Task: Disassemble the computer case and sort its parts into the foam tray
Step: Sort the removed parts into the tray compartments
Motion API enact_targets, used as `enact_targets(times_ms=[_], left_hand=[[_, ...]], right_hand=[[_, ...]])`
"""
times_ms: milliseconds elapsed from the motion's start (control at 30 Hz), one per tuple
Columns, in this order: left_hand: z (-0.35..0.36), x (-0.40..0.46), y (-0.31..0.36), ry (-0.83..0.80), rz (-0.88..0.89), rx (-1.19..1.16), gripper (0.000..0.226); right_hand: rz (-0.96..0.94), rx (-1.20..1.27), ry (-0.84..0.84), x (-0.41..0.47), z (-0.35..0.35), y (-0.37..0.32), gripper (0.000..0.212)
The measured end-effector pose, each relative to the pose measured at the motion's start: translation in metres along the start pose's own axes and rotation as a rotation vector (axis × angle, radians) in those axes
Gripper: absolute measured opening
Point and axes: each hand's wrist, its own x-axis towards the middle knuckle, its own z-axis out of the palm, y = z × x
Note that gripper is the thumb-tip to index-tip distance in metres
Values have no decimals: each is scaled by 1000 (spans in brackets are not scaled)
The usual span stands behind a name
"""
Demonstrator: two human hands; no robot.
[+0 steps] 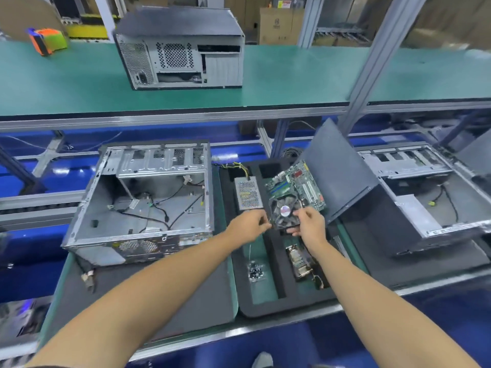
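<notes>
Motherboard (297,187) with its cooler fan (284,211) held tilted above the foam tray (292,304), near edge pinched from both sides. Left hand (248,225) curled on the fan's left corner, right hand (309,221) curled on its right; both grips narrow, holding the fan assembly. Best lowered level, probably into the open pocket behind, clear of the power supply (249,193) beside it. Fingers better kept on edges, off components. Emptied computer case (143,203) well apart, left on the table (148,301).
</notes>
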Motion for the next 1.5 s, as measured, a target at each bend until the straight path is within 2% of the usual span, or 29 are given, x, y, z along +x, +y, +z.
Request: enact_targets(times_ms=[233,300,500,633,733,967,1167,1300,1500], left_hand=[[47,39,16,-44,-142,-117,22],[56,48,16,-56,-159,-124,21],[86,63,16,-83,-239,-163,20],[104,66,16,-102,-262,-140,20],[114,64,16,-131,-269,-33,18],[129,60,15,-165,-208,128,22],[139,59,21,-160,-152,168,26],[146,55,20,-231,-106,216,23],[148,52,17,-260,-63,266,20]], right_hand=[[-103,-409,-55,31,-38,18,34],[-124,-479,-80,39,-40,22,28],[-158,-668,-94,62,-36,46,44],[-189,-823,-157,68,-35,66,31],[-201,-908,-182,67,-33,76,29],[-181,-992,-213,57,-42,98,30],[-168,-1071,-261,66,-42,89,31],[-93,-1073,-238,68,-46,92,25],[-45,-1091,-208,73,-40,95,31]])
